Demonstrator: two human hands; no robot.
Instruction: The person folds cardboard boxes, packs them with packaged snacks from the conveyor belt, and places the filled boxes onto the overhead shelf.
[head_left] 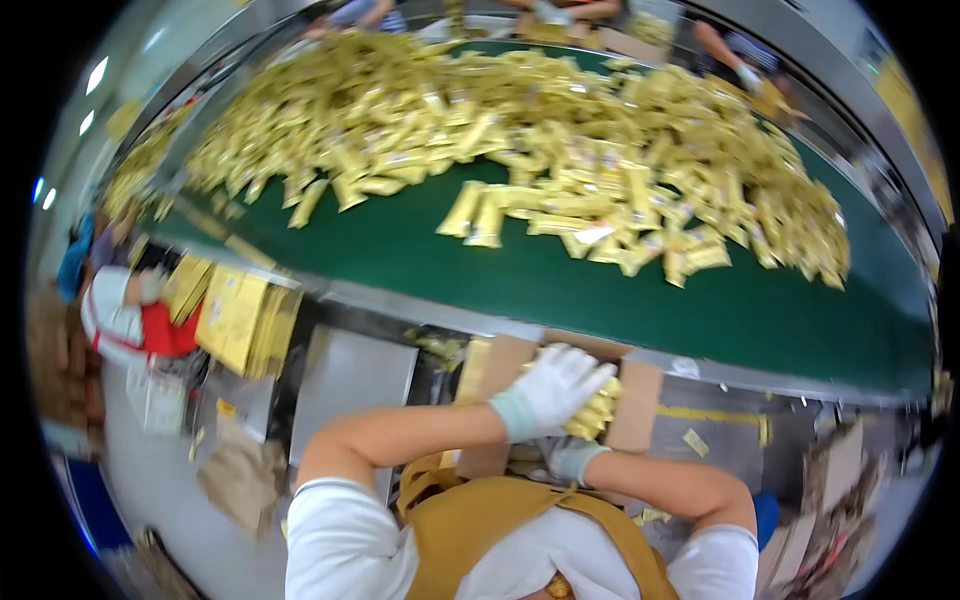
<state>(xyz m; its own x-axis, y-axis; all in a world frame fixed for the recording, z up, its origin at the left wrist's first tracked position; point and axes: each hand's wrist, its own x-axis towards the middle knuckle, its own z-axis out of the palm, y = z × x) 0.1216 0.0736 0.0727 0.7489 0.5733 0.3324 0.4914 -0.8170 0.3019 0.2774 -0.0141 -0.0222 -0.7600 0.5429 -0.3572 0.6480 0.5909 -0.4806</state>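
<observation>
We see gloved left hand (562,388) unclenched, fingers extended, over yellow packets (598,412) in open carton (636,405); right hand (572,456) at carton's near side, grip hidden from us. Beyond, bare strip of green belt (450,275) separates metal edge (420,314) from packet heap (340,110).

Legible text: none that you could copy down. The yellow packets (487,222) spread on the green belt (400,265) in front of you carry small printed marks, too blurred to read. The stacked yellow cartons (230,318) to your left show faint marks, likewise unreadable at this size.
</observation>
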